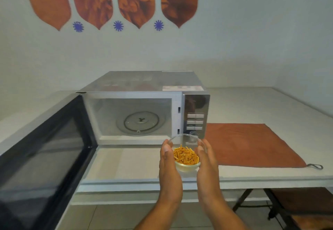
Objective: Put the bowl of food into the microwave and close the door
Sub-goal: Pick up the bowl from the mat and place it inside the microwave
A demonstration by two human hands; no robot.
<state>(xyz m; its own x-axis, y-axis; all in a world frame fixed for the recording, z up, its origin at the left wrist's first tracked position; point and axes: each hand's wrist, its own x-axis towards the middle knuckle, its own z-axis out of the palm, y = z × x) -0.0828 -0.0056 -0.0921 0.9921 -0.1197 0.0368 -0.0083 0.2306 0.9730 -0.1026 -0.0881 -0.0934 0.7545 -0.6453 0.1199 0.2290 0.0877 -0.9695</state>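
A clear glass bowl (186,165) of orange stick-shaped snack food is held above the counter's front edge, in front of the microwave's control panel. My left hand (168,165) cups its left side and my right hand (207,163) cups its right side. The silver microwave (144,84) stands on the counter with its cavity exposed and a glass turntable (140,122) inside. Its dark-windowed door (45,150) is swung wide to the left, reaching toward me.
An orange cloth (252,145) lies on the white counter (270,103) to the right of the microwave. A wooden stool or table frame (288,208) stands under the counter at lower right. The wall behind bears orange decorations.
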